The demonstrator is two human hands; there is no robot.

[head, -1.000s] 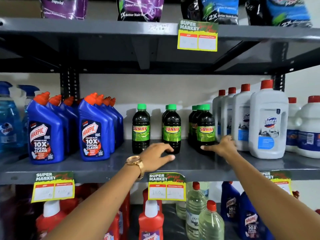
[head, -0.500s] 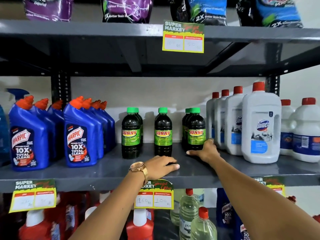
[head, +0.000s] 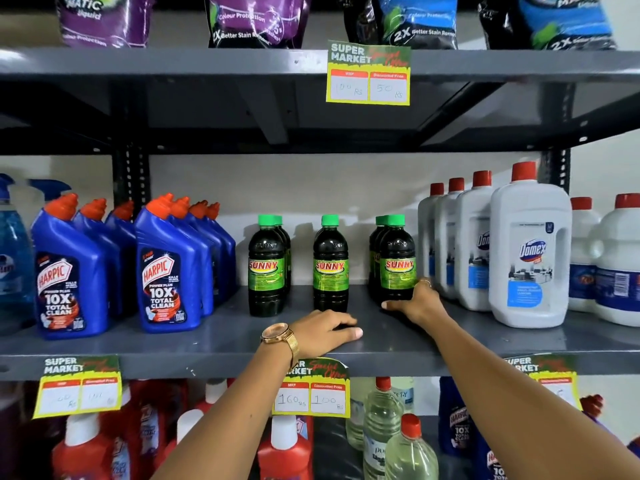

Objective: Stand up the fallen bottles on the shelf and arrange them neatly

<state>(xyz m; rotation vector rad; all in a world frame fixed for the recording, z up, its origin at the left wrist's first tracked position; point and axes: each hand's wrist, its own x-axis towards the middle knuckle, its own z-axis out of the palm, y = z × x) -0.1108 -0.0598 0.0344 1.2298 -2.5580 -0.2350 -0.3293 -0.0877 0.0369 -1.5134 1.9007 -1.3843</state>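
Dark Sunny bottles with green caps stand upright in three short rows on the grey middle shelf (head: 221, 344): a left row (head: 266, 268), a middle bottle (head: 329, 268) and a right row (head: 397, 265). My left hand (head: 325, 332), with a gold watch on the wrist, lies palm down on the shelf just in front of the middle bottle and holds nothing. My right hand (head: 415, 303) is cupped around the base of the front bottle of the right row, fingers in front and one ringed finger at its right side.
Blue Harpic bottles (head: 166, 271) stand close on the left and white Domex jugs (head: 530, 251) close on the right. Price tags (head: 369, 76) hang from the shelf edges. Pouches sit on the shelf above, and red and clear bottles on the one below.
My left hand has drawn back from the middle bottle's base and settled flat on the shelf. My right hand stays at the right bottle's base. The view has shifted slightly.
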